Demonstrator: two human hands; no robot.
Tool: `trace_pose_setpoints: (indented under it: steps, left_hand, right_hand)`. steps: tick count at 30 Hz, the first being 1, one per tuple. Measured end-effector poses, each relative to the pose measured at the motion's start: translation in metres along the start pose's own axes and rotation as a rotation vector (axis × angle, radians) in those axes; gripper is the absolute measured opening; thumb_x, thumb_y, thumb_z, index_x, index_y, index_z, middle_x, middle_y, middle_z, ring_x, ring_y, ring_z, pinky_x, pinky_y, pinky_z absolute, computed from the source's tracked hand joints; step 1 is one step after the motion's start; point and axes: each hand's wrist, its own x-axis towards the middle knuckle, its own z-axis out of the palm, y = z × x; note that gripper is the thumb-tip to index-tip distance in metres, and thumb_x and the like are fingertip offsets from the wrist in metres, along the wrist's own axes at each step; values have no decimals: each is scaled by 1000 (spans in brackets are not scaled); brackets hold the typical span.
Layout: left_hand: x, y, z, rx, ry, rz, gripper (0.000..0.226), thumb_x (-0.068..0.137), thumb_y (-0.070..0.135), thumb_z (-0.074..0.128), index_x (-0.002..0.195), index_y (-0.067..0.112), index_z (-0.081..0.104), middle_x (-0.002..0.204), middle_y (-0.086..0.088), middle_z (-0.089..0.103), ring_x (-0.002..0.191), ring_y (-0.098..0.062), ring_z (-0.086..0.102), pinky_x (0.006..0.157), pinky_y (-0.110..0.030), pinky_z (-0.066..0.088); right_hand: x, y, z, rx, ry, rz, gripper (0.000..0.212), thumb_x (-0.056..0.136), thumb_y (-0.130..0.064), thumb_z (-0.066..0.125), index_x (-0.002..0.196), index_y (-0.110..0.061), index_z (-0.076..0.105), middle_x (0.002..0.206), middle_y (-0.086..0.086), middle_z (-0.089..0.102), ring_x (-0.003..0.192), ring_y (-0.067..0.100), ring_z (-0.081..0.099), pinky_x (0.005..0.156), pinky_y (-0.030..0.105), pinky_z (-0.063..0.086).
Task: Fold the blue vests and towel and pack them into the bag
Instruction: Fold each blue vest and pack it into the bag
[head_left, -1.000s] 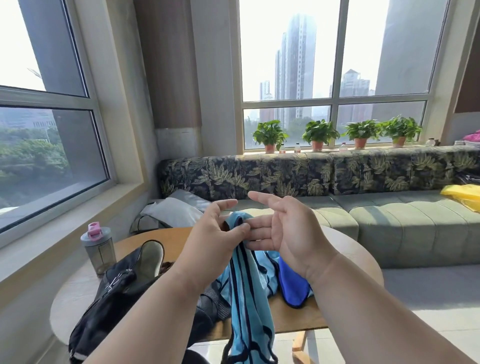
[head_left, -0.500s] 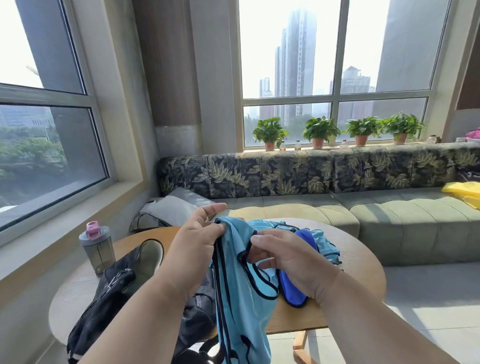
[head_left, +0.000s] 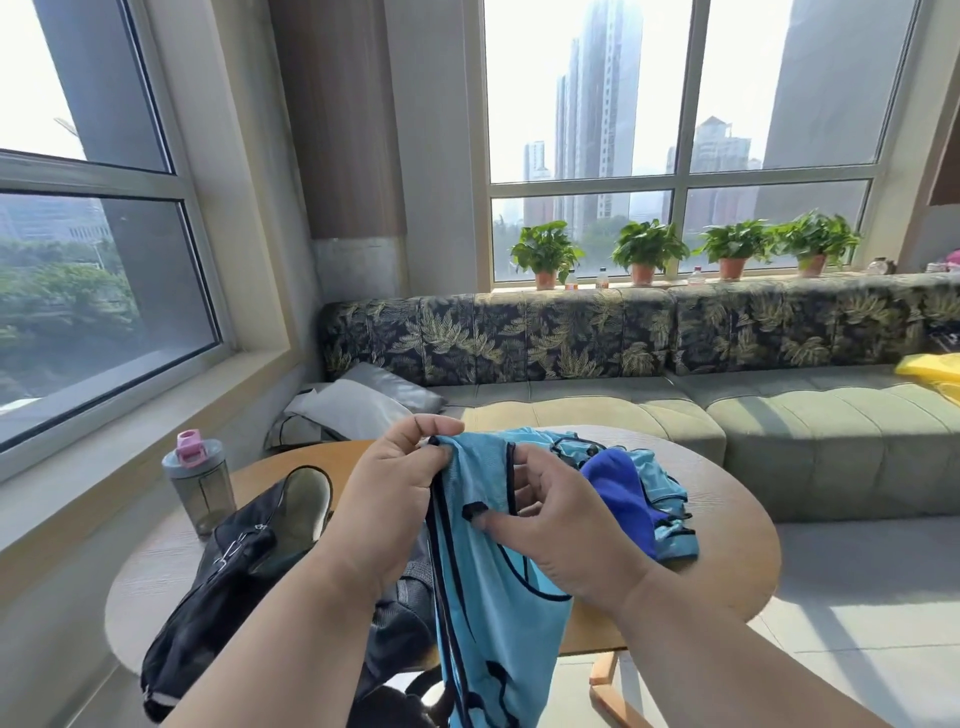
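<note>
I hold a light blue vest (head_left: 496, 597) with dark trim up over the near edge of the round wooden table (head_left: 727, 535); it hangs down past the table. My left hand (head_left: 395, 499) pinches its top strap. My right hand (head_left: 545, 514) grips the neckline edge, thumb on the fabric. On the table to the right, a dark blue towel (head_left: 621, 493) lies bunched on another light blue vest (head_left: 670, 519). A black bag (head_left: 223, 587) lies open on the table's left side.
A grey bottle with a pink lid (head_left: 200, 483) stands at the table's left edge by the window ledge. A green sofa (head_left: 779, 431) runs behind the table, with a grey cushion (head_left: 358, 405) and a yellow item (head_left: 935, 371). Potted plants (head_left: 644, 249) line the sill.
My right hand went from open fingers beside the vest to gripping its neckline. Both hands have spread the top of the vest wider, and the view has shifted slightly.
</note>
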Motion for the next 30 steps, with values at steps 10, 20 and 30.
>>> trace_pose_setpoints:
  steps: [10,20,30]
  left_hand:
    - [-1,-5,-6,92,-35,-7,22,105,3,55,118,18,65,92,-9,75,80,-22,67,76,-36,56]
    - [0,-32,-16,76,-38,-43,30,76,15,68,104,13,57,85,-3,64,69,-10,59,68,-28,46]
    - [-8,-47,-25,10,-167,-242,51,65,37,76,109,16,63,101,-6,69,86,-17,61,85,-37,45]
  right_hand:
    - [5,-2,-2,422,107,121,13,98,-16,69,103,-10,78,107,20,78,95,30,73,90,42,58]
    - [8,-1,-17,417,157,122,21,92,-19,78,101,1,75,114,34,70,98,33,66,106,64,47]
    - [6,-4,-16,405,197,154,12,93,-16,75,95,-4,78,107,30,74,91,30,68,96,49,53]
